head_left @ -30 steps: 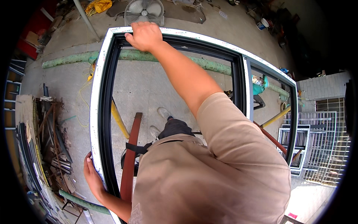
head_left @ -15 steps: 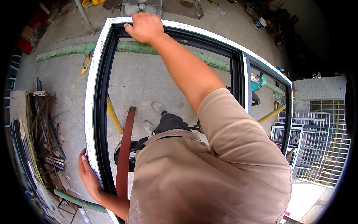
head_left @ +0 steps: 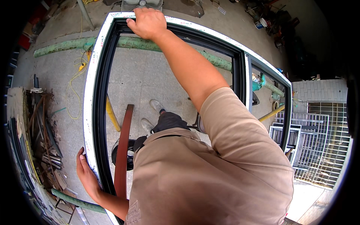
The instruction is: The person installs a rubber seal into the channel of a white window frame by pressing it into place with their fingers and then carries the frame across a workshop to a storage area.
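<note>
A large dark window frame (head_left: 88, 112) lies across in front of me, its outer faces covered in white printed film and a crossbar dividing it into a wide and a narrow opening. My right hand (head_left: 147, 23) reaches over the wide opening and is closed on the far bar near the far left corner, fingers curled over the outer edge. At the near left, my left forearm crosses the side bar. My left hand (head_left: 88, 176) lies along that bar's outer edge, fingers stretched out rather than wrapped round it. A reddish-brown flat bar (head_left: 123, 157) shows through the wide opening.
A green pipe (head_left: 60, 48) runs beneath the frame's far part; another green pipe (head_left: 78, 200) is at near left. A yellow pole (head_left: 113, 114) and yellow cord (head_left: 68, 93) are on the left. Scrap strips (head_left: 52, 159) lie farther left. Metal grilles (head_left: 315, 150) lean at right; a fan (head_left: 131, 4) stands beyond.
The frame and both hands sit slightly farther up and to the left in the picture, and the surroundings have shifted a little too. Both hands keep their places on the frame.
</note>
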`<state>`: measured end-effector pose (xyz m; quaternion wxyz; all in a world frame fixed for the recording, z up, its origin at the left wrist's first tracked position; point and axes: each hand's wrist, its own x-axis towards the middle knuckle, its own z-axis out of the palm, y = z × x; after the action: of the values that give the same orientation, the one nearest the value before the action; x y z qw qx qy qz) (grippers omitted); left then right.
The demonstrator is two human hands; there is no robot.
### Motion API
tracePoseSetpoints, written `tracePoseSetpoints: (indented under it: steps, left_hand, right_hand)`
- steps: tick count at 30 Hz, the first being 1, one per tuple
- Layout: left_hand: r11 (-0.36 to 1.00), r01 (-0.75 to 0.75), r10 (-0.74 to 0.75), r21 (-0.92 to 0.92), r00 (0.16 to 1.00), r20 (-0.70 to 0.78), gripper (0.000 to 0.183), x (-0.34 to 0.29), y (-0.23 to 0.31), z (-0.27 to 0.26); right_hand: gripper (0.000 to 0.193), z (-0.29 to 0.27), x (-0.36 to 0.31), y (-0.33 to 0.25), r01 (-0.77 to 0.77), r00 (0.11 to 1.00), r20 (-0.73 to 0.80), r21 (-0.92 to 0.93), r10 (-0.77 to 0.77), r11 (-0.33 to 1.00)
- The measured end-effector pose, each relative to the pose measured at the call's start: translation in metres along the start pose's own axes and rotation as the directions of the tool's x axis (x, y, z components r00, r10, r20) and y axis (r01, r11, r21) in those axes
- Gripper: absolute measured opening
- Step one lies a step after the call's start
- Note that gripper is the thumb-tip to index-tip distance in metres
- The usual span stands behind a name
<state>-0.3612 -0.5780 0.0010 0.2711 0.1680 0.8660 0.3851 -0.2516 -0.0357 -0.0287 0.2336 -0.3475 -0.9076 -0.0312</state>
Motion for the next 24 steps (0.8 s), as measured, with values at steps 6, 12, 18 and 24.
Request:
tracePoseSetpoints:
  steps: [6, 12, 18, 24]
  left_hand:
    - [1.000, 0.005, -0.004, 0.009, 1.000, -0.004, 0.050, 0.001, -0.001, 0.002]
    - [1.000, -0.011, 0.012, -0.028, 0.999, 0.034, 0.048, 0.001, -0.002, -0.001]
    - [0.998, 0.041, -0.041, -0.042, 0.999, 0.002, 0.047, 0.001, 0.004, 0.002]
    - [0.993, 0.114, -0.114, -0.011, 0.993, -0.022, 0.045, 0.000, 0.010, 0.004]
  right_hand:
    - [0.055, -0.002, -0.001, 0.000, -0.010, 1.000, 0.027, -0.001, 0.010, 1.000]
    - [0.054, -0.004, 0.000, -0.001, -0.013, 0.999, 0.045, 0.026, 0.012, 1.000]
    - [0.043, 0.000, 0.000, 0.006, 0.031, 0.999, -0.024, 0.034, -0.030, 0.999]
    - [0.040, 0.008, -0.002, 0.008, 0.062, 0.994, -0.096, 0.031, -0.058, 0.998]
